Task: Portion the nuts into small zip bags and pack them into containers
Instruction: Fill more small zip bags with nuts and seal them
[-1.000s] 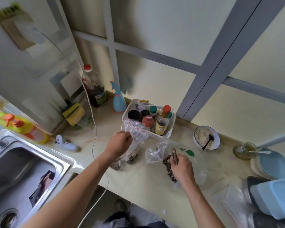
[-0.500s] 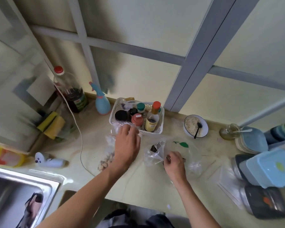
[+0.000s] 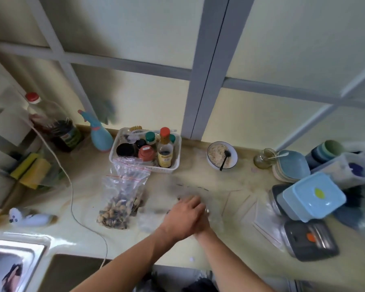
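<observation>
The counter (image 3: 177, 249) is pale yellow with a soft, cloudy look. The clear zip bags (image 3: 122, 186) have thin red lines across the top, and the nuts (image 3: 116, 211) inside are tan and dark brown. The basket (image 3: 175, 163) is white. In it stand a bottle with a red cap (image 3: 164, 132), a jar with a green lid (image 3: 150, 135) and a jar with a dull red lid (image 3: 146, 150). The spray bottle (image 3: 100, 138) is light blue with a red tip. The sponges (image 3: 33, 171) are yellow and green. The bowl (image 3: 211, 161) is white with a dark rim. The container (image 3: 312, 197) is light blue with a yellow spot on its lid. The window bars (image 3: 207, 81) are grey.
</observation>
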`<action>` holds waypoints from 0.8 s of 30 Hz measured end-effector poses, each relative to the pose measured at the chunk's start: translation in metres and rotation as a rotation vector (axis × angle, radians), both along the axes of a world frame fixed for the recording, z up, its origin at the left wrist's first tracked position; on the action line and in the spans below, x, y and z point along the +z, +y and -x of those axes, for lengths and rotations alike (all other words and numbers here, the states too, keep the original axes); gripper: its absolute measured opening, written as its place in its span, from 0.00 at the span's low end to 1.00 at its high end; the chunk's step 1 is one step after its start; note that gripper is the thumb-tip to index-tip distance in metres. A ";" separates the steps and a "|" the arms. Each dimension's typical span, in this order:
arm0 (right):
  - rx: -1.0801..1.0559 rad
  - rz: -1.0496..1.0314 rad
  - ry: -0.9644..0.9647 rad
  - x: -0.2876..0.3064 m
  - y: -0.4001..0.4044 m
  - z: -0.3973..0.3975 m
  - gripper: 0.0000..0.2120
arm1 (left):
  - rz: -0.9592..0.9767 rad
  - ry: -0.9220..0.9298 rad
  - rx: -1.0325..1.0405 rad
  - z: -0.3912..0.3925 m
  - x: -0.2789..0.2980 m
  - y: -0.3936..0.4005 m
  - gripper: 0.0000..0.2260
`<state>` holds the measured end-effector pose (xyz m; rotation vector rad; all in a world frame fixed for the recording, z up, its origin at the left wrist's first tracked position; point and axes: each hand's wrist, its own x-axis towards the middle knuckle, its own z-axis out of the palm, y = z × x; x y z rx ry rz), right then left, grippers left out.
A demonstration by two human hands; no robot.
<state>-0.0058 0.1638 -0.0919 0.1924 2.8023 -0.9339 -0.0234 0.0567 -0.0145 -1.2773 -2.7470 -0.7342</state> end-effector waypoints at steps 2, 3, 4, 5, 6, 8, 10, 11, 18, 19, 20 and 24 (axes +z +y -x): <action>0.109 0.011 -0.095 -0.001 0.006 -0.003 0.20 | 0.059 -0.265 0.212 -0.002 -0.016 0.006 0.07; 0.240 -0.160 -0.212 -0.002 0.013 -0.002 0.20 | 0.107 -0.380 0.319 -0.003 -0.024 0.007 0.10; 0.243 -0.199 -0.149 0.004 0.021 -0.002 0.20 | 0.162 -0.446 0.400 -0.005 -0.030 0.007 0.12; 0.303 -0.229 -0.096 0.006 0.029 -0.003 0.19 | 0.215 -0.463 0.448 -0.006 -0.037 0.007 0.14; 0.335 -0.211 -0.120 0.016 0.037 -0.006 0.19 | 0.243 -0.458 0.473 -0.008 -0.043 0.009 0.17; 0.390 -0.024 -0.080 0.032 0.053 -0.014 0.16 | 0.213 -0.450 0.517 -0.012 -0.050 0.015 0.20; 0.245 0.139 0.076 0.049 0.075 -0.023 0.13 | 0.201 -0.459 0.571 -0.017 -0.054 0.024 0.22; 0.146 0.149 0.154 0.051 0.088 -0.028 0.11 | 0.212 -0.472 0.591 -0.019 -0.054 0.028 0.23; -0.263 -0.288 -0.096 -0.006 0.199 -0.049 0.14 | 0.247 -0.539 0.660 -0.043 -0.056 0.053 0.24; -0.235 -0.333 -0.156 -0.013 0.209 -0.050 0.15 | 0.238 -0.535 0.679 -0.046 -0.055 0.055 0.24; -0.212 -0.361 -0.178 -0.017 0.216 -0.050 0.16 | 0.229 -0.534 0.697 -0.049 -0.054 0.056 0.24; -0.257 -0.386 -0.150 -0.023 0.218 -0.029 0.20 | 0.201 -0.520 0.767 -0.059 -0.050 0.054 0.23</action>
